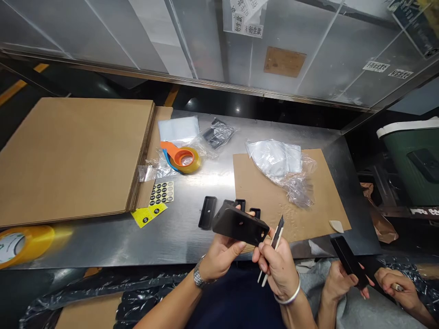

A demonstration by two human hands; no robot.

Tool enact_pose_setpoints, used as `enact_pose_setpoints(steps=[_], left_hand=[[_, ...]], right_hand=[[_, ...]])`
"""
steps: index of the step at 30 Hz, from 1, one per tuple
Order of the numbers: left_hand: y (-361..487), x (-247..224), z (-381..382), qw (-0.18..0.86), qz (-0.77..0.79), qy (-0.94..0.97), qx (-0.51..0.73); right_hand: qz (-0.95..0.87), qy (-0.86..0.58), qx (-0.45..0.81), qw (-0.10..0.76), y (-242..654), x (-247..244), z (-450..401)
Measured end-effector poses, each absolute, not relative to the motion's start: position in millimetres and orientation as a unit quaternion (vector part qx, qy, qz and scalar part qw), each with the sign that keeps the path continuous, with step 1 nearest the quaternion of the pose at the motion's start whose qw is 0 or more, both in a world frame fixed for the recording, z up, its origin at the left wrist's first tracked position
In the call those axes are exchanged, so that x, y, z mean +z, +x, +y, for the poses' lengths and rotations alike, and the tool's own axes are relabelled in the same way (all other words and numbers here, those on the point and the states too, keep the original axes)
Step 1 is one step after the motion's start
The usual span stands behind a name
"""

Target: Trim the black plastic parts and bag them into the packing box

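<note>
My left hand [224,253] is closed on a long black plastic case [236,224], held tilted above the table's front edge. A small hole shows near its middle and a larger opening at its right end. My right hand [276,260] grips a pale utility knife [276,236], its dark blade end pointing up. The fingertips of that hand are at the case's right end. Behind the case, on the table, lie a black tray-like part [207,212] and smaller black parts [255,212], partly hidden by the case and my fingers.
Stacked cardboard sheets [78,151] fill the left. Nearby are an orange tape dispenser [178,155], sticker sheets [162,192] and a tape roll [37,244]. Plastic bags [274,160] lie on a cardboard sheet [325,192]. At right, a co-worker's hands [339,278] hold another black part [350,260].
</note>
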State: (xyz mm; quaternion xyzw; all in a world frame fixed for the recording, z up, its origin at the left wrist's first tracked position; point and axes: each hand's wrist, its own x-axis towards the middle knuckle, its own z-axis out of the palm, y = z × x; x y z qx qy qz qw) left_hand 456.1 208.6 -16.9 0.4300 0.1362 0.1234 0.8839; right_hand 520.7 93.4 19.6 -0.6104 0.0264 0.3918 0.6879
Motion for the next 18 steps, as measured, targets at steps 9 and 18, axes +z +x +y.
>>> enact_pose_setpoints(steps=[9,18], left_hand=[[456,-24,205,0.898,0.154,0.388,0.140],[463,-10,210,0.923,0.179,0.314,0.129]], right_hand=[[0.015,-0.632,0.377,0.677,520,19,94],[-0.011,-0.704,0.328,0.629,519,9,89]])
